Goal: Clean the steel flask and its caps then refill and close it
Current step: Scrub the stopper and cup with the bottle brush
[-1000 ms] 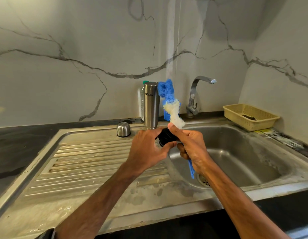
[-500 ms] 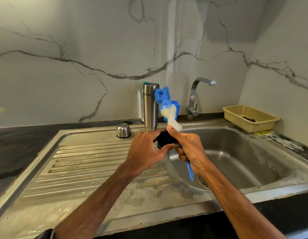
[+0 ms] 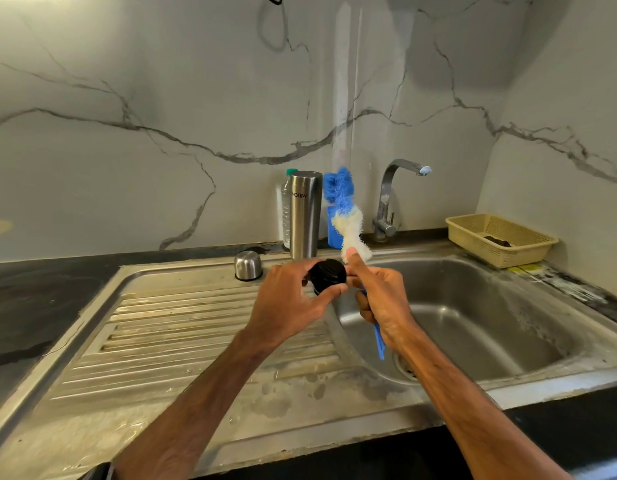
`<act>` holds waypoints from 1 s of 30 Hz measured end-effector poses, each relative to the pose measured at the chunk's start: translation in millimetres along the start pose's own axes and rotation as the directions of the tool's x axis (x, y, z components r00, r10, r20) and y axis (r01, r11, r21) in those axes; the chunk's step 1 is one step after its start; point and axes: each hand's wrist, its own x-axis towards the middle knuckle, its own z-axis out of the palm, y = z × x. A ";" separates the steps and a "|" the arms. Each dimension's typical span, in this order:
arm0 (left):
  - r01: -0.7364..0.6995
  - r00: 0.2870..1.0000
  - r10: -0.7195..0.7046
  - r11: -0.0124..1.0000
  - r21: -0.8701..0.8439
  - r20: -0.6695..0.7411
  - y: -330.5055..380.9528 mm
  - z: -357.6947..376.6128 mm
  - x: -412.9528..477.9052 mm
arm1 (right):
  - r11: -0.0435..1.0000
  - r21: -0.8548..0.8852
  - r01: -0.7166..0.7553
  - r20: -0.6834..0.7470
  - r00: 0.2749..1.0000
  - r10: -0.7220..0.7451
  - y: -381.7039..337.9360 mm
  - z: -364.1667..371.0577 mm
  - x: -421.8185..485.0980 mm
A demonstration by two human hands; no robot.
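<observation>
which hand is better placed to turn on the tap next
Right, probably. The right hand is over the basin, on the same side as the tap, though it grips the brush and would need to free fingers. The left hand holds the black cap and would have to cross over.

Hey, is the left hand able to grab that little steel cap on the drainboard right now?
Probably not yet. The steel cap stands in the open just beyond the left hand, with nothing between them, but that hand's grip is full with the black cap, which would need setting down first.
</observation>
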 end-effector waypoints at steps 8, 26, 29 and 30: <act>0.243 0.951 -0.236 0.970 0.009 -0.198 -29.4 -32.8 15.8 | 0.993 -0.050 0.105 -0.144 0.983 -0.111 1.6 8.5 45.5; 0.353 0.888 -0.439 0.842 0.409 0.138 -91.1 -24.2 101.6 | 0.970 -0.127 0.207 -0.238 0.943 -0.232 50.4 10.8 64.8; 0.308 0.883 -0.433 0.823 0.477 0.178 -101.9 -18.3 106.6 | 0.964 -0.146 0.222 -0.207 0.946 -0.249 51.3 13.0 64.9; 0.289 0.886 -0.426 0.816 0.500 0.185 -105.3 -16.2 108.3 | 0.963 -0.149 0.226 -0.203 0.946 -0.254 51.4 13.0 64.8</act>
